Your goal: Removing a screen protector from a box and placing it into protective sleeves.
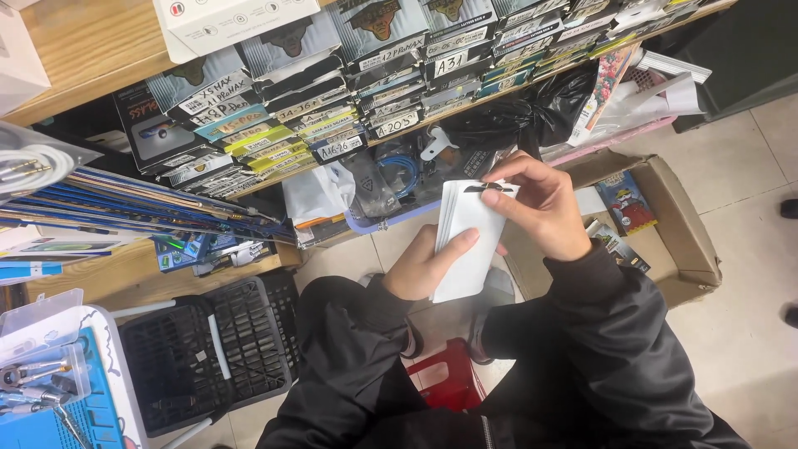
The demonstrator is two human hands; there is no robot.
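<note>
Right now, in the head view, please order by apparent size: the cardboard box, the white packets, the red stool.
1. Cardboard box, largest.
2. White packets, held in both hands.
3. Red stool, smallest, though legs hide most of it, so its place is unsure.

Black long-sleeve jacket, matte fabric, cuffs down to both wrists. Zipper runs down the front. Bare left hand (422, 268) and right hand (544, 209), no gloves.

pretty even indoor light, soft shadows under the shelf (249, 179), slight blur overall, edges bend a bit
</note>
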